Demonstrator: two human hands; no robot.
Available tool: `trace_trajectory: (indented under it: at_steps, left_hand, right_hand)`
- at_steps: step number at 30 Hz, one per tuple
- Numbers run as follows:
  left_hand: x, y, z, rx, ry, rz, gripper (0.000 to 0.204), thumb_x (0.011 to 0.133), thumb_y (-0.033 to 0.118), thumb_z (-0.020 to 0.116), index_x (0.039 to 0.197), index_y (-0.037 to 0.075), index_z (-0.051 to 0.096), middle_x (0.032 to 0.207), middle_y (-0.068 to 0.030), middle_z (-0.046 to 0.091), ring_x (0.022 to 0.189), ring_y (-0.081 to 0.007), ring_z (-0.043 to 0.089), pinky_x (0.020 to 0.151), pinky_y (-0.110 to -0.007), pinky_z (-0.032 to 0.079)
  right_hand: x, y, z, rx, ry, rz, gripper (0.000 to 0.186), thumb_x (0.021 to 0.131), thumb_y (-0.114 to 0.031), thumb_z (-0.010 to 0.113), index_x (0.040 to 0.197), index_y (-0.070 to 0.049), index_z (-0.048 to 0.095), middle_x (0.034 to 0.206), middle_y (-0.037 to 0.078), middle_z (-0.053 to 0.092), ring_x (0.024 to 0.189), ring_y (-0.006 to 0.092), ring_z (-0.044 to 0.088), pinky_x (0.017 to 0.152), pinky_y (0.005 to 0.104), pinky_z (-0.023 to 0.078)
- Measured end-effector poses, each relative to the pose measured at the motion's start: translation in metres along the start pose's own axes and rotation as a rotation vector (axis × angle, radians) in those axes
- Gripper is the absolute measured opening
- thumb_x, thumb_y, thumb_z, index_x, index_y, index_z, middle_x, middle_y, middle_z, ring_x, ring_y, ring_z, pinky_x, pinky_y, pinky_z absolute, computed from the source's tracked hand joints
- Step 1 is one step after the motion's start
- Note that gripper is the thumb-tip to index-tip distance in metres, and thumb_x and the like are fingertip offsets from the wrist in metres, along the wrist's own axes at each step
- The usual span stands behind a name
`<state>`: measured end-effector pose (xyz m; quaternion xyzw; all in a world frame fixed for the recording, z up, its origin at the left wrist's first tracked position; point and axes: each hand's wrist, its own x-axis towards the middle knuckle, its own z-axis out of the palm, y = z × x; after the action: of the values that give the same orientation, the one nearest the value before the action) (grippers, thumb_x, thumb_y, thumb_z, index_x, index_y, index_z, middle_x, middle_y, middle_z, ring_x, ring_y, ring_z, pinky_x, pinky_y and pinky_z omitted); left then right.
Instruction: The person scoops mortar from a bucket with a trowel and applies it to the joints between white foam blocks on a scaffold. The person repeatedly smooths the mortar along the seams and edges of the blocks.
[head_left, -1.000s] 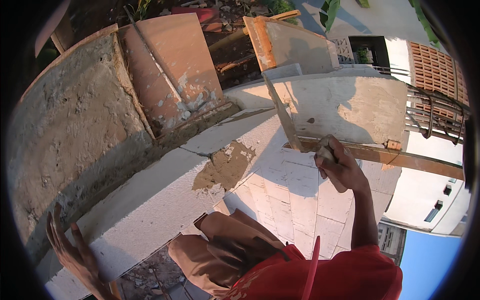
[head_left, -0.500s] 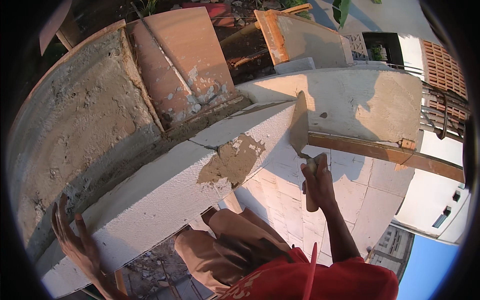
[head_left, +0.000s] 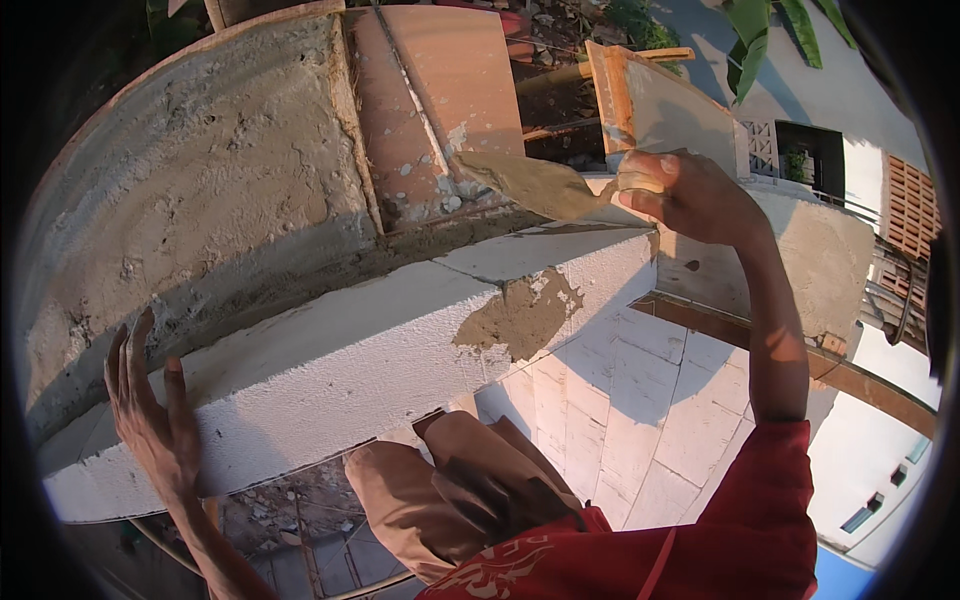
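trowel (head_left: 540, 187) at one o'clock on my remote feed, its handle clasped in the right hand (head_left: 692, 193), seemingly so the blade reaches the white block wall's (head_left: 345, 400) far side, while the left hand (head_left: 155, 415), spread and grasping nothing, rests near eight o'clock, probably for balance.

**Warm sun, black corners**

I see bright, warm sunlight laying a blue-grey shadow (head_left: 640, 385) across the pale block wall (head_left: 600, 440). The upper rubble (head_left: 553, 48) sinks into dimness. My fisheye bows the brown beam (head_left: 885, 397) near its rim (the corners are solid black), yet the trowel (head_left: 535, 185) reads clearly.
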<state>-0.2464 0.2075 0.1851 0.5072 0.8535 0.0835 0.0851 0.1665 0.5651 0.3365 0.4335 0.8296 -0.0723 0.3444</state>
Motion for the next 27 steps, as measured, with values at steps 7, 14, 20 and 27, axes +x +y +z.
trace_trajectory:
  at_steps: [7, 14, 20, 27]
  left_hand:
    - [0.001, 0.000, -0.002, 0.101, -0.048, -0.022, 0.048, 0.101, 0.044, 0.054, 0.142, 0.020, 0.059, 0.146, -0.0166, 0.055, 0.139, -0.0366, 0.048, 0.113, -0.054, 0.040]
    - [0.001, 0.004, -0.003, 0.044, -0.044, -0.064, 0.049, 0.099, 0.043, 0.055, 0.142, 0.019, 0.059, 0.144, -0.0186, 0.056, 0.138, -0.0375, 0.048, 0.112, -0.054, 0.040]
    - [0.004, 0.007, -0.003, 0.022, -0.035, -0.055, 0.049, 0.098, 0.042, 0.056, 0.140, 0.017, 0.061, 0.139, -0.0194, 0.061, 0.139, -0.0375, 0.048, 0.112, -0.054, 0.040]
    - [0.004, 0.008, -0.003, 0.029, -0.052, -0.106, 0.050, 0.098, 0.043, 0.054, 0.140, 0.017, 0.061, 0.138, -0.0187, 0.061, 0.139, -0.0372, 0.047, 0.113, -0.054, 0.039]
  right_hand:
    - [0.112, -0.015, 0.022, -0.152, -0.329, -0.285, 0.048, 0.095, -0.048, 0.060, 0.124, -0.010, 0.068, 0.109, 0.016, 0.068, 0.112, 0.0352, 0.061, 0.097, 0.0460, 0.049]
    - [0.146, -0.079, 0.040, -0.021, -0.403, -0.470, 0.045, 0.098, -0.047, 0.059, 0.115, -0.008, 0.073, 0.105, 0.017, 0.068, 0.115, 0.0349, 0.058, 0.095, 0.0461, 0.048]
    - [0.176, -0.115, 0.076, 0.118, -0.255, -0.668, 0.045, 0.098, -0.045, 0.059, 0.111, -0.006, 0.074, 0.085, 0.017, 0.068, 0.089, 0.0335, 0.066, 0.081, 0.0488, 0.051]
    - [0.202, -0.121, 0.105, 0.135, -0.452, -0.616, 0.047, 0.096, -0.045, 0.061, 0.109, -0.001, 0.073, 0.089, 0.021, 0.066, 0.095, 0.0327, 0.065, 0.083, 0.0481, 0.051]
